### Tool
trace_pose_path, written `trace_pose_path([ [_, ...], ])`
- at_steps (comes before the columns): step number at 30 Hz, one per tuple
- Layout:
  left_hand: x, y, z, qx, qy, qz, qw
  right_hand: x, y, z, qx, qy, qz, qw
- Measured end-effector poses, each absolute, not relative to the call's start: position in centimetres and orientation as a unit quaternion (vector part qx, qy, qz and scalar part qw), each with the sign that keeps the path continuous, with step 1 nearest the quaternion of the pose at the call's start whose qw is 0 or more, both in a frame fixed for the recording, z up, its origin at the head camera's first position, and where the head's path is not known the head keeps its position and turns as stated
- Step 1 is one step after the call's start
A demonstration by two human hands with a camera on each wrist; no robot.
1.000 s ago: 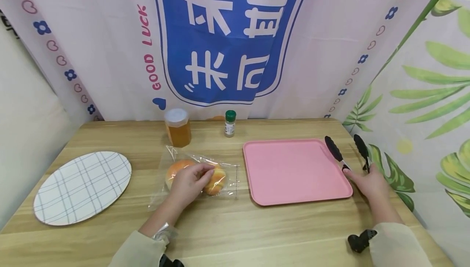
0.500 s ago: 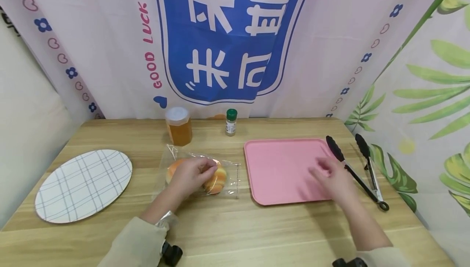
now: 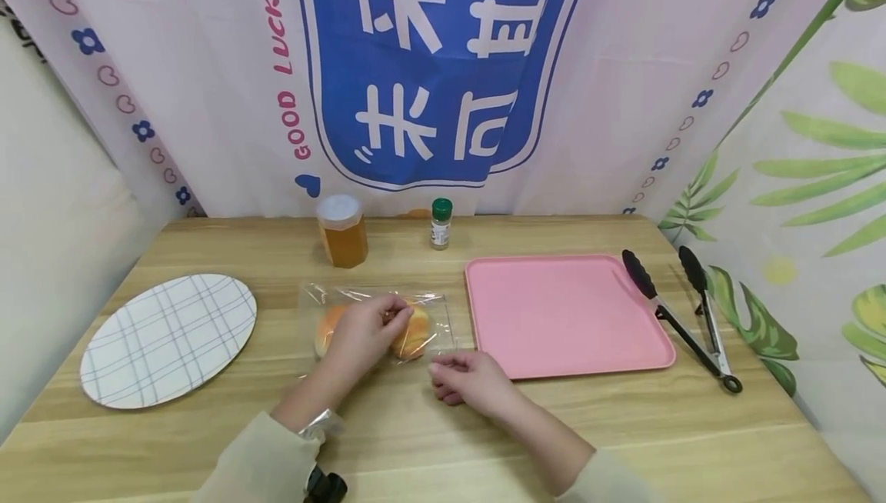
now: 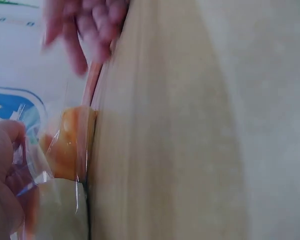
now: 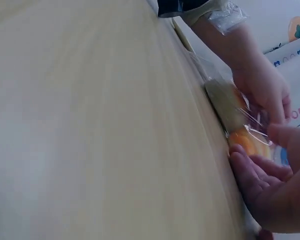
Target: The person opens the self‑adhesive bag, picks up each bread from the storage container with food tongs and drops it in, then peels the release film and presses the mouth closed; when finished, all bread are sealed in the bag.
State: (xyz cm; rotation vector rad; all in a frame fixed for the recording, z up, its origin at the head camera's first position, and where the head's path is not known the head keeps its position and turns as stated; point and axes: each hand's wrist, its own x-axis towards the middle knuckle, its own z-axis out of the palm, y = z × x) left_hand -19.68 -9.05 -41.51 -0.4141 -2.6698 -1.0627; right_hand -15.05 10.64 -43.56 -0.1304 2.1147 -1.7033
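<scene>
A clear plastic bag [image 3: 443, 311] with round bread buns [image 3: 414, 331] inside lies on the table, left of the pink tray. Over its middle, my left hand [image 3: 365, 334] pinches the film between thumb and fingers; the left wrist view shows the plastic [image 4: 37, 160] gathered there. My right hand [image 3: 477, 385] hovers by the bag's near right corner, fingers bent. In the right wrist view its thumb and fingers [image 5: 250, 172] stand apart, with nothing visible gripped between them. Part of the buns is hidden under the left hand.
The pink tray [image 3: 567, 318] is right of the bag, with black-tipped tongs [image 3: 692, 341] across its right side. A checked oval plate [image 3: 169, 341] lies left. Behind stand a honey-coloured jar [image 3: 344, 238] and a green-capped bottle [image 3: 440, 226], near the curtain.
My right hand has let go of the tongs and moved left across the tray to the bag's near right corner. My left hand keeps its pinch on the bag.
</scene>
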Motion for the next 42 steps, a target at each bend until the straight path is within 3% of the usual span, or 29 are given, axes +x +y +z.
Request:
trace_pose_path([
  [3, -19.3, -8.8, -41.0, -0.133, -0.917, -0.362, 0.098, -15.7, 9.1, -44.1, 0.007, 0.732, -0.653, 0.194],
  [10, -19.1, -9.7, -38.6, -0.100, -0.927, -0.362, -0.026, -16.5, 8.0, -44.4, 0.063, 0.697, -0.694, 0.167],
  [18, -22.4, -11.6, -38.4, -0.086, -0.937, -0.338, -0.035, -16.3, 8.0, -44.4, 0.070, 0.690, -0.702, 0.160],
  [25, -23.7, -11.8, -40.9, -0.027, -0.915, -0.384, -0.118, -16.1, 7.7, -44.9, 0.070, 0.687, -0.707, 0.152],
  [33, -23.7, -12.4, -41.0, -0.014, -0.870, -0.485, -0.081, -16.0, 8.4, -43.7, 0.038, 0.711, -0.693, 0.115],
  [42, -21.0, -13.2, -37.3, -0.033, -0.714, -0.698, 0.037, -16.6, 10.8, -38.6, -0.059, 0.739, -0.670, -0.047],
])
